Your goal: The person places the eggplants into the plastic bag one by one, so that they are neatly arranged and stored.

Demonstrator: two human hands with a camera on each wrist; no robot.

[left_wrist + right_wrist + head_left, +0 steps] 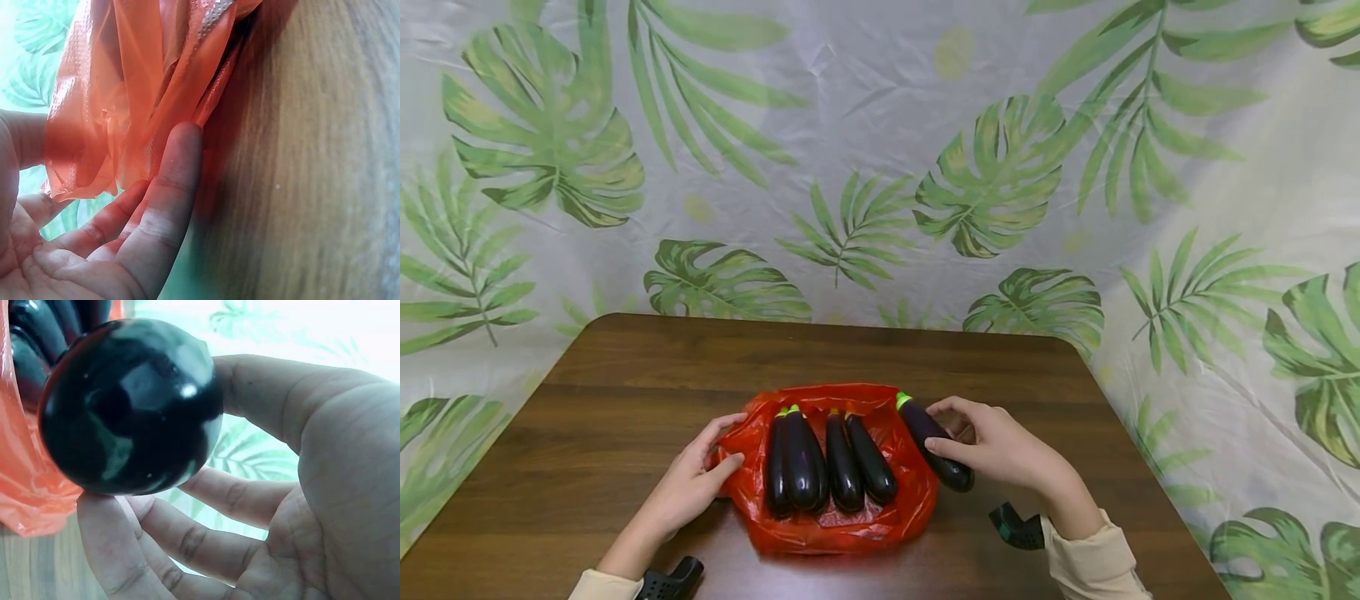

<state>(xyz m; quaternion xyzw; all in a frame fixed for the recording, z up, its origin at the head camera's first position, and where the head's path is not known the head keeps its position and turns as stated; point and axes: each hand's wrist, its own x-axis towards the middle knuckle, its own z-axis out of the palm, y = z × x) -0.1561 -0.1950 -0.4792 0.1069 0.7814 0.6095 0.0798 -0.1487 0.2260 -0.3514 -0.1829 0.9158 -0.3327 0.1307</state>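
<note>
A red plastic bag (827, 546) lies spread wide at its mouth on the table, with several dark purple eggplants (802, 467) side by side in it. At its left edge my left hand (700, 475) holds the bag; in the left wrist view the crumpled film (137, 81) sits between thumb and fingers. My right hand (1000, 446) grips another eggplant (931, 442) between thumb and fingers at the bag's right edge. That one tilts, green stem end up and left. The right wrist view shows its rounded end (131, 412) close up.
The brown wooden table (647, 358) runs under the bag. Behind it hangs a pale curtain (880, 108) printed with green leaves. Black wrist devices sit below the left (672, 579) and right (1018, 527) hands.
</note>
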